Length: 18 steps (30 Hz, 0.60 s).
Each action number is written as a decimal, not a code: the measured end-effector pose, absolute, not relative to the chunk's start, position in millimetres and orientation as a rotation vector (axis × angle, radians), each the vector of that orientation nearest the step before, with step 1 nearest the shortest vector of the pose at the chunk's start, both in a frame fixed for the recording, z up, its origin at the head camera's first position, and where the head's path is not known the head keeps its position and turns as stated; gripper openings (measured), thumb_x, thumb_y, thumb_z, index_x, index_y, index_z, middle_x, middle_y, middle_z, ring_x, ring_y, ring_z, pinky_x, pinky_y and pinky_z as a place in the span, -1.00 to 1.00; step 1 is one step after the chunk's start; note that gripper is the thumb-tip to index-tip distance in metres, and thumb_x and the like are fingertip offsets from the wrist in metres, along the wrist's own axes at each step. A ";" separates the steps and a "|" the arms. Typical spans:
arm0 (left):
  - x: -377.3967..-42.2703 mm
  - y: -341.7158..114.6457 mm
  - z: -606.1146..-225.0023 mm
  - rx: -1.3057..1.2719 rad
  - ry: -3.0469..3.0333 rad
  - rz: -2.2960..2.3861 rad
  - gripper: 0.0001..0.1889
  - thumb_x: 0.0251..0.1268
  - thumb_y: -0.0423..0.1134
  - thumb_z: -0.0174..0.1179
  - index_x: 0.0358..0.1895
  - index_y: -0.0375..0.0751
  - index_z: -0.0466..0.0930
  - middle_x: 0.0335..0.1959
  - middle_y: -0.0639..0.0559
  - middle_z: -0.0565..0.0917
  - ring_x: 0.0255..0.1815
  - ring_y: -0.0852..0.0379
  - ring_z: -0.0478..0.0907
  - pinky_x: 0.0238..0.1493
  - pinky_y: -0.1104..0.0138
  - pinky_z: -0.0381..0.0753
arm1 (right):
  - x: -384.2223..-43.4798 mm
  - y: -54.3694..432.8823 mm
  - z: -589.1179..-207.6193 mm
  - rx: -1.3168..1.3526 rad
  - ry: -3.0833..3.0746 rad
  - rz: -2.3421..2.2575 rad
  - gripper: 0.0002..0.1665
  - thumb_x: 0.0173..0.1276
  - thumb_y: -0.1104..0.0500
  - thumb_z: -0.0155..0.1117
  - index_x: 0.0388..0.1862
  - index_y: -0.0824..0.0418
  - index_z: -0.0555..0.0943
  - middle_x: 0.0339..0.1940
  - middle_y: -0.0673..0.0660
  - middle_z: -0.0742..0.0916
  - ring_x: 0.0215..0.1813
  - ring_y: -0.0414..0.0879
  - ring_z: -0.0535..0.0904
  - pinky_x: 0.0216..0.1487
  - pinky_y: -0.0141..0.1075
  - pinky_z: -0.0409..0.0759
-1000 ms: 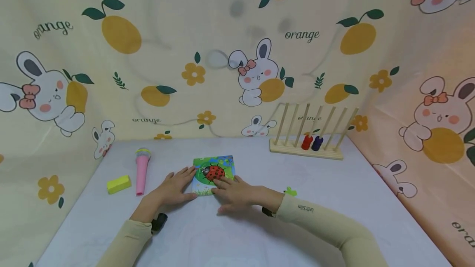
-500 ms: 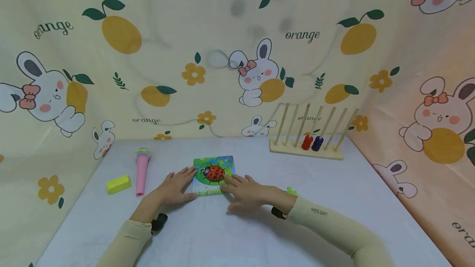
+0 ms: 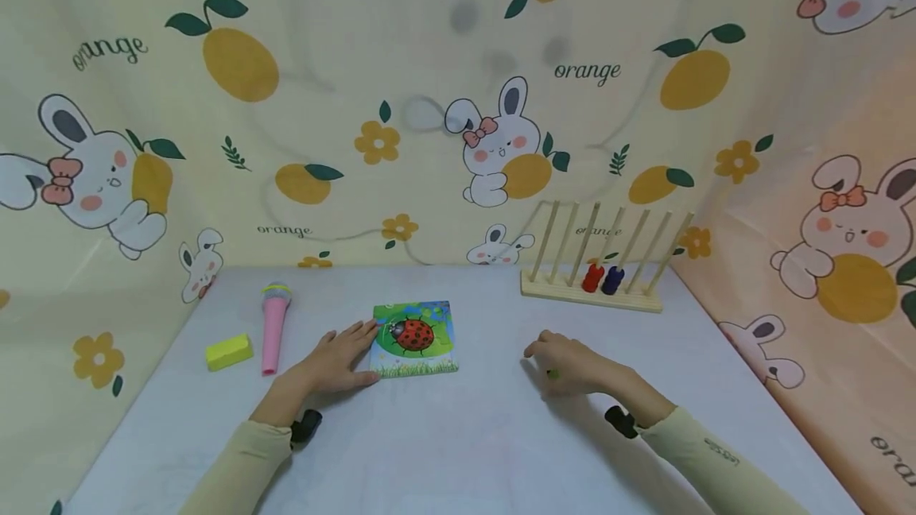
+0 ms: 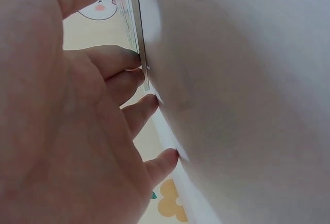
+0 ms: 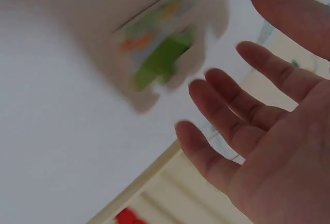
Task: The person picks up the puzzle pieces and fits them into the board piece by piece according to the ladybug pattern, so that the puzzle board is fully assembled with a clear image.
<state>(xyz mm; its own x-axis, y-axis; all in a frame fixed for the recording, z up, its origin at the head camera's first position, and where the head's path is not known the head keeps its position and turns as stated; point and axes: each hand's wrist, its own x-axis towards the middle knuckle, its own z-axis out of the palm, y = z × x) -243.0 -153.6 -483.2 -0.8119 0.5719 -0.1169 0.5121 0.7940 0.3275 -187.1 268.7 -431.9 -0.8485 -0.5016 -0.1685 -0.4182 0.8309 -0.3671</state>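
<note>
My left hand [image 3: 336, 362] lies flat on the white table, its fingertips at the left edge of a square ladybug puzzle board [image 3: 413, 364]. In the left wrist view, the fingers [image 4: 116, 62] meet the thin side of that board [image 4: 135, 20]. Over to the right, my right hand [image 3: 572, 365] hovers above a small green puzzle piece [image 3: 553, 373], mostly covered by the hand in the head view. The right wrist view shows this piece [image 5: 165, 59], blurred, on the table, apart from the loosely bent, spread fingers [image 5: 221, 116].
A pink toy microphone [image 3: 273, 332] and a yellow block [image 3: 229, 352] lie at the left. At the back right stands a wooden rack [image 3: 594, 292] of upright pegs, with red beads [image 3: 592, 278] and dark blue beads [image 3: 612, 280]. A patterned cloth backdrop surrounds the table.
My right hand has left the ladybug board and moved right to the green puzzle piece. The left hand has stayed at the board's left edge.
</note>
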 end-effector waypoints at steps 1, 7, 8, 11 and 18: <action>-243.5 -153.2 -482.9 0.844 2.771 0.418 -0.06 0.31 0.23 0.19 0.55 -0.31 0.11 0.59 -0.18 0.08 0.58 -0.26 -0.03 0.38 -0.38 -0.04 | -185.8 274.6 -432.7 -0.687 2.748 -0.479 -0.33 0.01 0.31 0.60 0.16 0.30 0.59 -0.03 0.14 0.60 -0.05 0.00 0.51 -0.02 0.01 0.54; -243.7 -152.4 -482.8 0.842 2.776 0.422 -0.07 0.30 0.22 0.21 0.54 -0.33 0.12 0.59 -0.20 0.10 0.58 -0.26 -0.02 0.37 -0.39 -0.03 | -179.5 294.3 -436.9 -0.643 2.772 -0.533 -0.29 -0.02 0.41 0.54 0.18 0.33 0.55 -0.15 0.08 0.57 -0.17 -0.07 0.45 -0.17 -0.18 0.52; -243.7 -152.4 -482.7 0.842 2.779 0.417 -0.07 0.30 0.22 0.20 0.54 -0.32 0.12 0.59 -0.19 0.09 0.58 -0.26 -0.02 0.37 -0.39 -0.03 | -179.1 295.5 -437.3 -0.642 2.781 -0.540 -0.30 -0.03 0.41 0.55 0.17 0.32 0.55 -0.17 0.07 0.56 -0.19 -0.08 0.44 -0.19 -0.21 0.51; -243.7 -152.1 -482.0 0.838 2.782 0.413 -0.07 0.31 0.22 0.20 0.55 -0.32 0.12 0.59 -0.19 0.10 0.58 -0.25 -0.02 0.38 -0.38 -0.03 | -178.4 297.4 -438.5 -0.645 2.792 -0.555 -0.31 -0.04 0.41 0.57 0.14 0.32 0.56 -0.19 0.06 0.56 -0.20 -0.08 0.45 -0.21 -0.25 0.53; -241.3 -151.2 -479.4 0.841 2.768 0.423 -0.07 0.30 0.21 0.21 0.54 -0.33 0.12 0.58 -0.20 0.10 0.58 -0.27 -0.01 0.37 -0.39 -0.02 | -177.0 298.4 -442.2 -0.650 2.790 -0.556 -0.34 -0.05 0.41 0.58 0.10 0.29 0.58 -0.16 0.08 0.56 -0.14 -0.05 0.49 -0.13 -0.17 0.58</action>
